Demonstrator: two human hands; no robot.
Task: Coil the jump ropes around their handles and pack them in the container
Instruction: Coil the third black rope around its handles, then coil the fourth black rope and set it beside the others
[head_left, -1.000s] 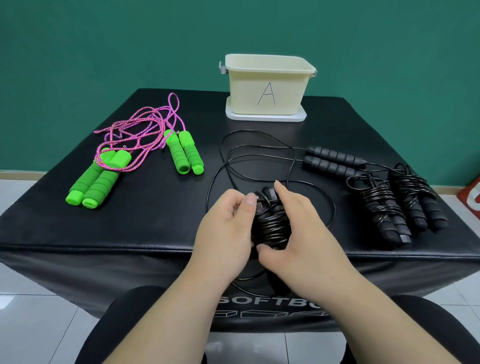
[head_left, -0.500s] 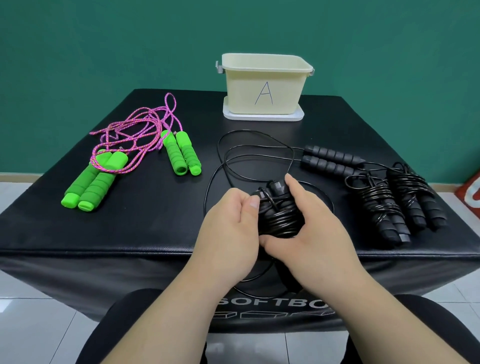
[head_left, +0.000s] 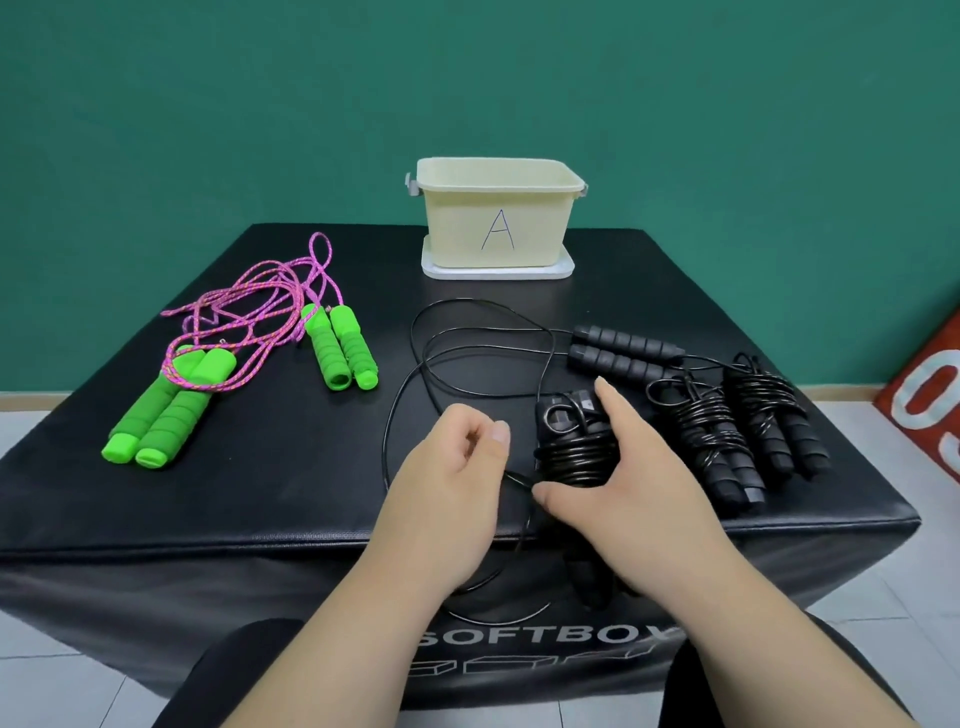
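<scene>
Evidently, the right hand (head_left: 639, 478) grips the half-coiled black foam-handled jump rope (head_left: 574, 457) near the black padded table's (head_left: 234, 509) front edge, pinning its turns. The left hand (head_left: 452, 473) pinches the loose black cord (head_left: 385, 452), likely tensioning it for winding.

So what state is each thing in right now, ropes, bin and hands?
Bin, open on top; inside hidden.
Green ropes, uncoiled, pink cords tangled.
Far black rope, uncoiled.
Right black ropes, coiled, unpacked.
Held rope, partly coiled, cord trailing.
Right hand, grips held rope.
Left hand, curled round its loose cord.
</scene>
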